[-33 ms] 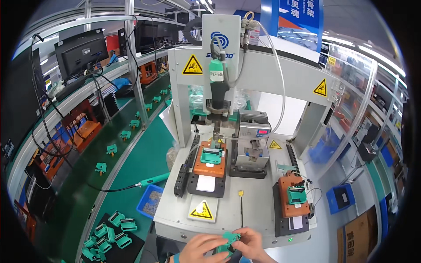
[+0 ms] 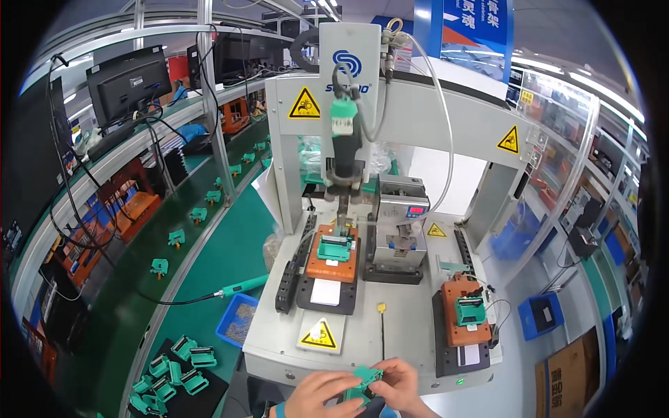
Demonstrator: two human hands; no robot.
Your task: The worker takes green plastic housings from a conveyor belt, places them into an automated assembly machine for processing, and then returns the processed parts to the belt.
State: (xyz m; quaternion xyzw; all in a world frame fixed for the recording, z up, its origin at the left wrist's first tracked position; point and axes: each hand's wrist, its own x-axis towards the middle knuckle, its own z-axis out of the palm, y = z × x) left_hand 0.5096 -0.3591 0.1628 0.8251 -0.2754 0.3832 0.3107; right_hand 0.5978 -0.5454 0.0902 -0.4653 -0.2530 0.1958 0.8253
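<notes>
At the front edge of the machine, both my hands hold a green plastic housing. My left hand wraps its fingers over the left side of it, while my right hand pinches its right side; part of the housing is hidden behind the fingers. Ahead, the machine's screwdriver head hangs over an orange fixture in which another green housing sits. A second orange fixture at the right carries one more green housing.
Several green housings lie piled on a black mat at lower left. A blue tray of screws stands beside the machine, near a green handheld screwdriver. More housings line a conveyor. A screw feeder stands between the fixtures.
The machine's screwdriver head looks more blurred and has shifted slightly over the left fixture. My hands keep nearly the same grip on the housing.
</notes>
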